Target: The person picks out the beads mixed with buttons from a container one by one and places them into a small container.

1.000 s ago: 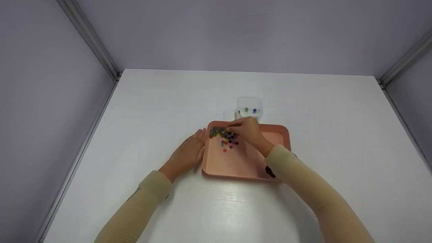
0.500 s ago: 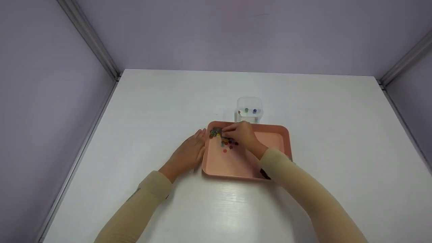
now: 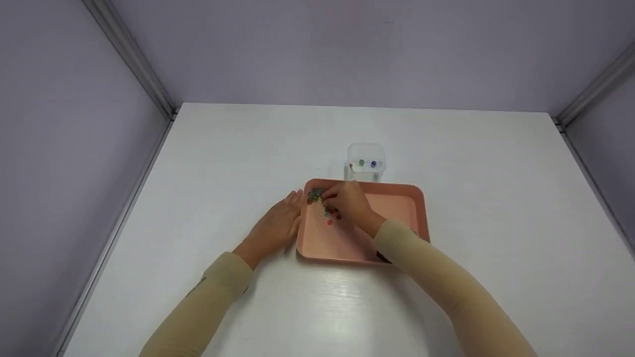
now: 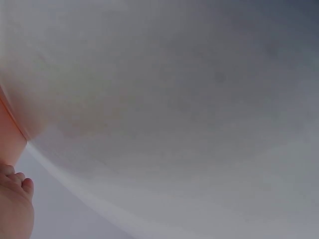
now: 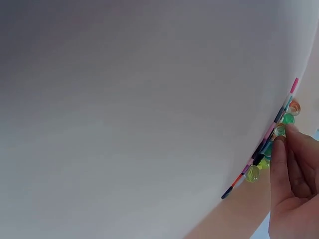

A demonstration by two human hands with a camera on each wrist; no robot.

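R hand (image 3: 349,201) shifted left over beads (image 3: 317,194) in tray (image 3: 419,208), fingers pinching one; L hand (image 3: 278,225) unchanged, flat at the rim.

1. A white, faintly glossy tabletop (image 3: 198,163) spreads out in front of me, running to the far wall and out to both sides.
2. A small clear plastic container with rounded corners (image 3: 366,148) stands upright on it, just beyond the far rim of the pink plastic tray (image 3: 397,184).
3. Inside that container lie three small round beads (image 3: 361,162): a reddish one, a green one and a blue one, side by side.
4. Plain pale lilac-grey walls (image 3: 347,49) close the tabletop in at the back, to my left and to my right.
5. Silver metal rails (image 3: 131,54) run along the corners where the walls meet, one on each side.
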